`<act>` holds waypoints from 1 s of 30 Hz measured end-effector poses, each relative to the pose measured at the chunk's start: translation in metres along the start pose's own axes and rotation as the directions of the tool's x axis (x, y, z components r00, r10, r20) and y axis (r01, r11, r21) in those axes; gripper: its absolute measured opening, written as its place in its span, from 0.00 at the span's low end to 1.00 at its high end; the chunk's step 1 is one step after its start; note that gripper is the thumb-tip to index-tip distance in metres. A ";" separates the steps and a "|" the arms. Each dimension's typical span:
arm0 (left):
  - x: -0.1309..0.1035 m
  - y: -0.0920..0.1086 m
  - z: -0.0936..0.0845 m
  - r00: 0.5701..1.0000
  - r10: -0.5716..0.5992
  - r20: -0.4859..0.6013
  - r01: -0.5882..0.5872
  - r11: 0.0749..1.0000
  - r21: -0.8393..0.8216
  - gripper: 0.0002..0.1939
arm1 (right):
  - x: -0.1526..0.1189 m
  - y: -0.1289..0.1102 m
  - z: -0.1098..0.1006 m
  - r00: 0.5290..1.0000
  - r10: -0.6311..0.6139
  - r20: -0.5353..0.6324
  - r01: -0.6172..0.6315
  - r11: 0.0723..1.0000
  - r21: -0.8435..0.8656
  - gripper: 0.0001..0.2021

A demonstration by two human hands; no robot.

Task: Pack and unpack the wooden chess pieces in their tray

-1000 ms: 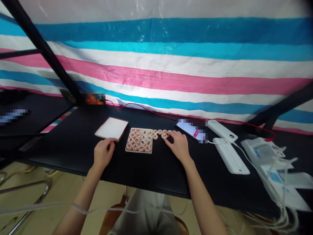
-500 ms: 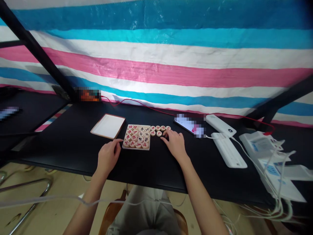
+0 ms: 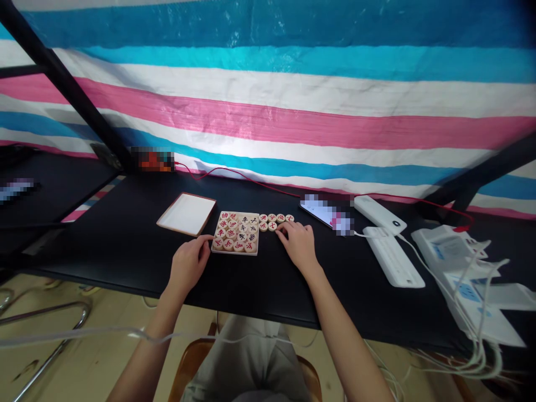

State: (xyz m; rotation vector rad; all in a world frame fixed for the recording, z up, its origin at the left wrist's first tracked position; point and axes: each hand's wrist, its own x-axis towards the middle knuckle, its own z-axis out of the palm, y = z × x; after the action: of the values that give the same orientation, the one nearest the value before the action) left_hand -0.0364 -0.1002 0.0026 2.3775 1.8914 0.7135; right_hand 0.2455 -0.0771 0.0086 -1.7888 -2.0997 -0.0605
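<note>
A shallow white box (image 3: pixel 237 253) on the black table holds several round wooden pieces with red or black characters. Against its left edge rest the fingertips of my left hand (image 3: pixel 190 262), curled and pressed together; whether they grip the box is unclear. Right of the box lie several more pieces (image 3: pixel 272 218) in two short rows. My right hand (image 3: pixel 299 244) is beside the lower row, thumb and forefinger near its right end; whether anything is between them is too small to tell. A white-lined lid (image 3: pixel 186 214) lies behind my left hand.
A phone (image 3: pixel 326 215) lies behind my right hand, with white power banks (image 3: pixel 393 257) and a power strip with cables (image 3: pixel 464 285) farther right. A red cable (image 3: pixel 259 183) runs along the back, before a striped sheet (image 3: pixel 293 123).
The view has shifted slightly. My right thumb and forefinger have drawn a little closer together beside the lower row; my left hand stays at the box's edge.
</note>
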 end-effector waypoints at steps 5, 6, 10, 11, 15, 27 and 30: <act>0.003 0.002 -0.004 0.994 -0.109 0.021 0.110 0.993 -0.040 0.14 | -0.001 0.001 -0.005 1.000 0.009 -0.010 -0.009 1.000 0.007 0.09; 0.003 0.003 -0.005 0.991 -0.125 0.046 0.128 0.991 -0.051 0.14 | -0.001 0.000 -0.008 1.000 0.020 -0.018 -0.019 0.999 0.029 0.09; 0.005 0.005 -0.006 0.980 -0.137 0.147 0.145 0.988 -0.045 0.14 | -0.003 -0.014 -0.021 0.995 -0.077 0.056 0.062 0.971 0.232 0.07; 0.005 0.005 -0.006 0.978 -0.130 0.161 0.138 0.990 -0.036 0.14 | -0.004 -0.020 -0.024 0.985 -0.148 0.087 0.120 0.955 0.271 0.08; 0.007 0.003 -0.005 0.974 -0.091 0.206 0.104 0.993 -0.052 0.14 | -0.005 -0.045 -0.025 0.927 -0.343 0.152 0.302 0.922 0.243 0.12; 0.007 0.003 -0.006 0.975 -0.063 0.215 0.095 0.985 -0.143 0.14 | -0.002 -0.051 -0.023 0.943 -0.299 0.144 0.271 0.944 0.187 0.09; 0.008 0.003 -0.007 0.975 -0.064 0.215 0.097 0.984 -0.150 0.15 | -0.003 -0.051 -0.027 0.952 -0.293 0.091 0.269 0.939 0.217 0.09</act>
State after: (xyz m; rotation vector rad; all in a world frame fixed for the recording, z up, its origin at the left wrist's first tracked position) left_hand -0.0347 -0.0956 0.0119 2.1702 1.7629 0.5605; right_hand 0.2038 -0.0967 0.0432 -1.3979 -2.3423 0.1851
